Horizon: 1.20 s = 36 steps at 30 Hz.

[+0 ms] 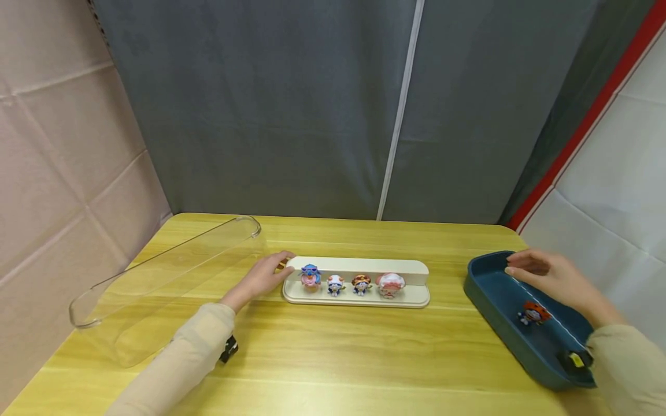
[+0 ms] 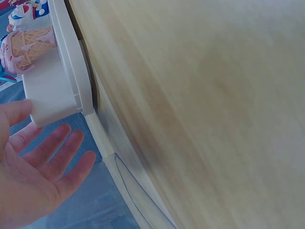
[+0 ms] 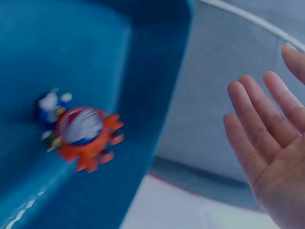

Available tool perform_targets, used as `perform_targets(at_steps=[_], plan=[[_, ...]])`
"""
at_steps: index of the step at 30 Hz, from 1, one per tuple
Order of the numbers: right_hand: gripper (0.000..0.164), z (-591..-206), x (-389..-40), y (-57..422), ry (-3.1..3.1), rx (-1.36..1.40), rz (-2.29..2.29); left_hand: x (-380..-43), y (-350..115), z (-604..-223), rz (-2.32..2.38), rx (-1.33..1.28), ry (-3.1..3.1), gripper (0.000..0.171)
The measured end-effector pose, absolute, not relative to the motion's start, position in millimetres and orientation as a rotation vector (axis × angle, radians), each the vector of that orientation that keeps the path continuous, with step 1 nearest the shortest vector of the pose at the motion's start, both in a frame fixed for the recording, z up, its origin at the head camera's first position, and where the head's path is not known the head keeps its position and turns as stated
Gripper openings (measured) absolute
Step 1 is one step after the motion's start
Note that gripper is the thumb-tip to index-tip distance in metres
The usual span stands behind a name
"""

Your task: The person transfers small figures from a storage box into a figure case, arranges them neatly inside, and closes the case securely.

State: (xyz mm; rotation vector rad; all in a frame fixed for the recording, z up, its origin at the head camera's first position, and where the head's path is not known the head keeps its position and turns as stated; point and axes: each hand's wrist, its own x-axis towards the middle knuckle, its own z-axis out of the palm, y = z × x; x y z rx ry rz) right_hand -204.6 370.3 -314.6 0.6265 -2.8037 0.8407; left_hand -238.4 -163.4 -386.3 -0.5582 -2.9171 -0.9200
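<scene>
A cream display stand (image 1: pixel 359 297) lies mid-table with a raised step along its back. Along its front stand a blue-and-pink figurine with an ice-cream-cone back (image 1: pixel 311 278), two small white-and-blue figurines (image 1: pixel 335 285) and a larger pink-and-white one (image 1: pixel 389 285). My left hand (image 1: pixel 262 277) is at the stand's left end, thumb and index fingertip touching the step's corner, the other fingers extended. Over the blue tray (image 1: pixel 481 289) hovers my right hand (image 1: pixel 554 280), fingers loosely bent and holding nothing. Below it, inside the tray, lies an orange-topped figurine (image 3: pixel 86 131), blurred in the right wrist view.
A long transparent cover (image 1: pixel 171 289) lies slanted on the table's left side, beside my left forearm. A dark grey curtain (image 1: pixel 260 115) hangs behind the table, with pale fabric walls (image 1: pixel 52 144) at the sides. Wood-grain tabletop (image 1: pixel 364 358) lies in front of the stand.
</scene>
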Motion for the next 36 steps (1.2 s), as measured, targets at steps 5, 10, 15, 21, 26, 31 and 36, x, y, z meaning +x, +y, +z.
perform_targets(at_steps=[5,10,15,21,26,31,36], plan=[[0.029,-326,-205,387,-2.875,0.557,0.813,-238,-163,-386,-0.911,-0.556,-2.921,0.033],[0.034,-337,-208,400,-2.943,0.503,0.835,-238,-163,-385,-0.919,-0.555,-2.924,0.033],[0.041,-345,-209,409,-3.025,0.424,0.831,-237,-163,-385,-0.922,-0.549,-2.925,0.033],[0.046,-353,-210,415,-3.129,0.380,0.823,-238,-163,-385,-0.909,-0.556,-2.925,0.033],[0.050,-357,-210,421,-3.271,0.323,0.874,-239,-163,-386,-0.911,-0.558,-2.927,0.032],[0.050,-361,-211,427,-3.380,0.262,1.027,-239,-163,-386,-0.912,-0.561,-2.926,0.033],[0.049,-365,-212,431,-3.414,0.264,1.198,-238,-163,-385,-0.918,-0.555,-2.929,0.033]])
